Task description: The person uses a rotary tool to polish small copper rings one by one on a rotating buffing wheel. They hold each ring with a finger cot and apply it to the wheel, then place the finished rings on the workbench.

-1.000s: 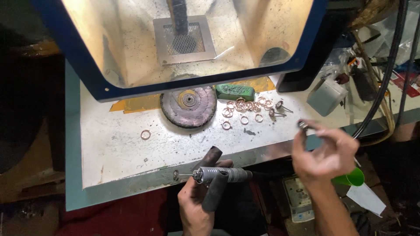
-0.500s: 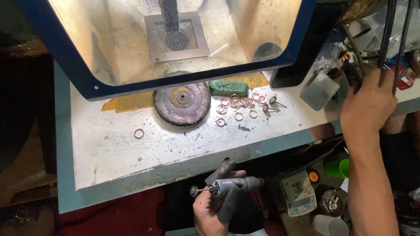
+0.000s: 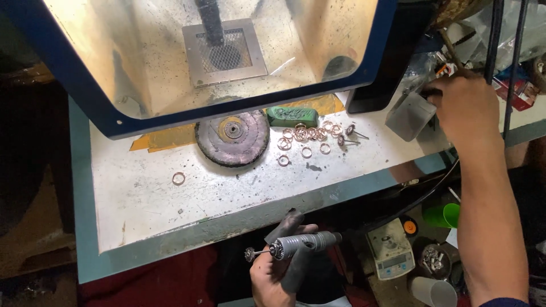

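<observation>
while the left hand (image 3: 273, 273) is gripping a rotary handpiece (image 3: 298, 245) below the bench edge, the right hand (image 3: 466, 108) is closing on items beyond its fingers; copper rings (image 3: 304, 139) are lying unworked, well apart.

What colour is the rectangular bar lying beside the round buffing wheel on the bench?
Green: the rectangular compound bar shows best in the head view, just right of the buffing wheel.

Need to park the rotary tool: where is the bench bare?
Bare: the bench front strip and left part, around the lone ring, left of the buffing wheel. Crowded: the ring cluster and small bits beside the green bar.
</observation>
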